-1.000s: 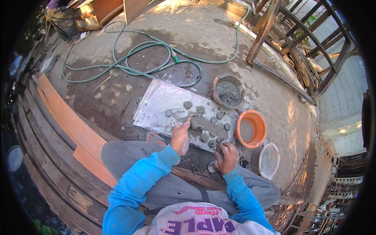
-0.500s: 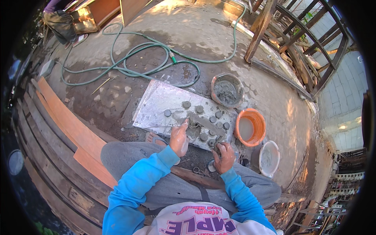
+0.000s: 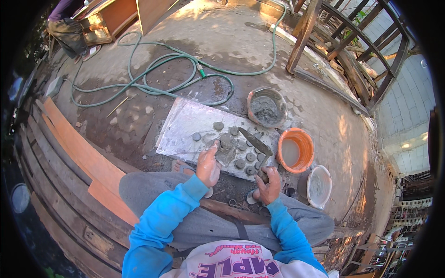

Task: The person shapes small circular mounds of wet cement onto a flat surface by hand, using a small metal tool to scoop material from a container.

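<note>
My left hand (image 3: pixel 208 163) has bent fingers at the left of a mortar-coated cylinder (image 3: pixel 225 141); whether they grip anything I cannot make out. My right hand (image 3: pixel 269 185) is closed round the handle of a mortar-smeared trowel (image 3: pixel 255 141), whose blade angles up to the right of that cylinder. Several small round mortar pieces (image 3: pixel 218 125) sit on the pale, dirty board (image 3: pixel 176 129). A bucket of grey mortar (image 3: pixel 266 109) stands behind the board; an orange bucket of cloudy liquid (image 3: pixel 291 153) and a pale bucket (image 3: pixel 319 186) are at its right.
A green hose (image 3: pixel 134 85) lies coiled beyond the board. Orange-brown planks (image 3: pixel 79 153) lie at left over weathered boards. A wooden frame (image 3: pixel 301 41) and block wall (image 3: pixel 403 134) are at right. Another person's legs (image 3: pixel 67 37) show at upper left, beside wooden cabinetry (image 3: pixel 106 18).
The trowel blade has shifted from across the cylinder to its upper right, leaving the cylinder's top visible. My left hand has moved slightly left.
</note>
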The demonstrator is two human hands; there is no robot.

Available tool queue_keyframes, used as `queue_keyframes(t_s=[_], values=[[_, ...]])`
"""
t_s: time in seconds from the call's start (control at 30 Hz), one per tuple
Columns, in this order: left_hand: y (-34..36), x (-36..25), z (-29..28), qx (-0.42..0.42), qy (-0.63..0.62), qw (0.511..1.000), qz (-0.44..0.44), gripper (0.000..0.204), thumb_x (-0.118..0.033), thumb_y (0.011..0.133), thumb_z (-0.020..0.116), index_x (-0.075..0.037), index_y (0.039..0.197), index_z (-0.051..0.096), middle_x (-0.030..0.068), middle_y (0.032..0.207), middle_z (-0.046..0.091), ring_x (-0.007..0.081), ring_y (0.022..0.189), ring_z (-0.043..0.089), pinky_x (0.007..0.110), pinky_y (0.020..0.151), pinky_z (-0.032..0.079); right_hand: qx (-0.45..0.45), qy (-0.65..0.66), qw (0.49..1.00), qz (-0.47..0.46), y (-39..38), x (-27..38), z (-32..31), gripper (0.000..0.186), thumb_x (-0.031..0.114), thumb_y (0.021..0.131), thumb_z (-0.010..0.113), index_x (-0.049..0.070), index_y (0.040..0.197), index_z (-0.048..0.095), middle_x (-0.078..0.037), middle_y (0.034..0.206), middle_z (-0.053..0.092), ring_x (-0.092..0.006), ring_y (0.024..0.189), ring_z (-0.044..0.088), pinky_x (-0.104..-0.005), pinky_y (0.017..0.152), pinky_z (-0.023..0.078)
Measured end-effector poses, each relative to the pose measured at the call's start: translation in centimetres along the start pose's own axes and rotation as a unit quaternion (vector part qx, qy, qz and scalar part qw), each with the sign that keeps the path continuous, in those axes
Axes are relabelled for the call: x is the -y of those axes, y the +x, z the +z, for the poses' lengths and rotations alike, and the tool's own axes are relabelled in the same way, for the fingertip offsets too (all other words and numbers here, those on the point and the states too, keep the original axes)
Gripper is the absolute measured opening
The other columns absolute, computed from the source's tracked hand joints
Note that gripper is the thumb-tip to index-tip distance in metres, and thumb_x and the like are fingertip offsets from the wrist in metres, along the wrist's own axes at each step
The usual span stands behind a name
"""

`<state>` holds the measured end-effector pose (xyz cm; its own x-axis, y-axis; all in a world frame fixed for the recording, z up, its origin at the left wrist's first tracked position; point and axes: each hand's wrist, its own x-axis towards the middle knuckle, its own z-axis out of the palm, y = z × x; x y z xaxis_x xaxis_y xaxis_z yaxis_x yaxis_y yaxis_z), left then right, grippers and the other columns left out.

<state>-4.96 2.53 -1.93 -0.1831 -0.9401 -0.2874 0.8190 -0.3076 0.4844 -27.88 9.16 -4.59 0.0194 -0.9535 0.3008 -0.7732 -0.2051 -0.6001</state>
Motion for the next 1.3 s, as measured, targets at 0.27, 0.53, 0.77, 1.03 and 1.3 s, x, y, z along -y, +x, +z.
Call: queue_keyframes(t_s=[0.27, 0.53, 0.77, 1.03, 1.3], values=[[-0.1, 0.5, 0.2, 0.008, -0.009, 0.997, -0.075, 0.036, -0.014, 0.099, 0.038, 0.005, 0.129, 0.043, 0.0155, 0.126, 0.053, 0.0262, 0.113, 0.055, 0.041, 0.098, 0.046, 0.015, 0.073, 0.996, -0.039, 0.1, 3.2, -0.3, 0.036, 0.006, 0.070, 0.076, 0.004, 0.100, 0.057, -0.015, 0.097, 0.056, -0.0335, 0.087, 0.056, -0.0400, 0.075, 0.045], [0.0, 0.9, -0.9, 0.042, -0.015, 0.995, -0.087, 0.039, -0.016, 0.098, 0.039, 0.000, 0.133, 0.040, 0.0138, 0.129, 0.052, 0.0278, 0.116, 0.055, 0.046, 0.099, 0.046, -0.013, -0.064, 0.995, -0.070, -0.1, 2.5, 0.9, 0.035, 0.009, 0.071, 0.074, 0.006, 0.101, 0.058, -0.014, 0.100, 0.055, -0.0346, 0.091, 0.054, -0.0440, 0.076, 0.043], [-0.8, -0.7, 1.2, 0.033, -0.048, 0.996, -0.066, 0.038, -0.014, 0.098, 0.039, 0.003, 0.132, 0.041, 0.0156, 0.130, 0.051, 0.0267, 0.117, 0.053, 0.043, 0.101, 0.043, -0.018, -0.098, 0.995, -0.013, -0.2, -0.3, 1.1, 0.031, 0.011, 0.073, 0.072, 0.005, 0.101, 0.058, -0.015, 0.101, 0.056, -0.0353, 0.092, 0.054, -0.0443, 0.078, 0.043], [-0.2, -0.6, 0.3, 0.038, -0.049, 0.998, 0.002, 0.040, -0.016, 0.098, 0.043, 0.003, 0.132, 0.041, 0.0138, 0.130, 0.051, 0.0254, 0.119, 0.052, 0.042, 0.103, 0.041, -0.017, 0.115, 0.983, 0.141, 0.2, -0.3, -3.5, 0.022, 0.015, 0.079, 0.066, -0.001, 0.094, 0.059, -0.014, 0.078, 0.060, -0.0264, 0.070, 0.059, -0.0355, 0.065, 0.046], [0.2, 0.2, -0.2, 0.026, -0.044, 0.999, 0.018, 0.039, -0.017, 0.097, 0.046, 0.001, 0.131, 0.043, 0.0129, 0.130, 0.050, 0.0261, 0.120, 0.050, 0.044, 0.104, 0.040, 0.120, 0.066, 0.989, 0.062, 0.1, 3.7, -5.3, 0.018, 0.016, 0.084, 0.067, 0.001, 0.089, 0.061, -0.017, 0.072, 0.061, -0.0329, 0.065, 0.061, -0.0375, 0.060, 0.046]])
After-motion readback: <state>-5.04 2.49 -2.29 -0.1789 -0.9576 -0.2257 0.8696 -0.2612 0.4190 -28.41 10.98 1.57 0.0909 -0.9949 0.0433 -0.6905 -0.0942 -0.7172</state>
